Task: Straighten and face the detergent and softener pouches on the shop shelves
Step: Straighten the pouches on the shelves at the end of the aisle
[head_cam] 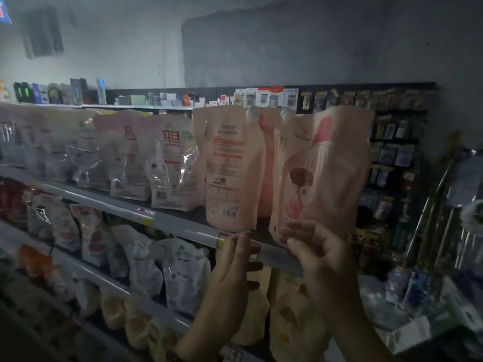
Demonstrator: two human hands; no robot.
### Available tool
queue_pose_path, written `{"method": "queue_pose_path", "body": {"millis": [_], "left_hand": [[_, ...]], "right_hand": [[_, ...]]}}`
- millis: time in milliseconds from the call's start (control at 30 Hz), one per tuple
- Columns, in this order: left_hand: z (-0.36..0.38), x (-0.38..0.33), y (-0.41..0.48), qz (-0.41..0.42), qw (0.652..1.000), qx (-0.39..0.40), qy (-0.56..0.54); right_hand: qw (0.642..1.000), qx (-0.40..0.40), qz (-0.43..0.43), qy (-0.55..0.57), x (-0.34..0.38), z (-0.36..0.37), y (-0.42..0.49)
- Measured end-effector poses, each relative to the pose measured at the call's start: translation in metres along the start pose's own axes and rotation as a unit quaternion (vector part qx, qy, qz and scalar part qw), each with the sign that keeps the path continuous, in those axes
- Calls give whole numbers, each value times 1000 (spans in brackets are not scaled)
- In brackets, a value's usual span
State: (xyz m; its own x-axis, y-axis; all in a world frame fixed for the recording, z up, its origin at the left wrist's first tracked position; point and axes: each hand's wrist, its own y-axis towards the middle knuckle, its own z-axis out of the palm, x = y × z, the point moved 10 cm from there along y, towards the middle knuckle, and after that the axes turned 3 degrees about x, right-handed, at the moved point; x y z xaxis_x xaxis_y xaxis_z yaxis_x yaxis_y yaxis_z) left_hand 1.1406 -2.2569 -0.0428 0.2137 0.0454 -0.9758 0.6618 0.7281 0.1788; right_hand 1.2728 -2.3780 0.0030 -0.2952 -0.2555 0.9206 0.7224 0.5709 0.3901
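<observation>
Above your right hand, pink pouch stands front out, bottom pinched, likely to set it straight. Left hand curls at shelf rail; grip unclear.

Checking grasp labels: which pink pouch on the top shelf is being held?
The rightmost pouch, with the pink drawing facing out; the right hand pinches its bottom edge.

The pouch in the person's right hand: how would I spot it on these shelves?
Find the upper pouch shelf and follow it to its right end. There the right hand pinches the bottom edge of a pink pouch. Unlike its neighbour, which shows small print and a barcode, it shows a picture front.
</observation>
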Motion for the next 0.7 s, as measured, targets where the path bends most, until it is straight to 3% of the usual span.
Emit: {"method": "queue_pose_path", "body": {"millis": [367,700], "left_hand": [[-64,-23,52,45,996,-55,59],[-102,-42,110,148,974,-79,148]], "right_hand": [[999,54,2,-1,-8,46,29],[996,88,-6,29,-7,94,55]]}}
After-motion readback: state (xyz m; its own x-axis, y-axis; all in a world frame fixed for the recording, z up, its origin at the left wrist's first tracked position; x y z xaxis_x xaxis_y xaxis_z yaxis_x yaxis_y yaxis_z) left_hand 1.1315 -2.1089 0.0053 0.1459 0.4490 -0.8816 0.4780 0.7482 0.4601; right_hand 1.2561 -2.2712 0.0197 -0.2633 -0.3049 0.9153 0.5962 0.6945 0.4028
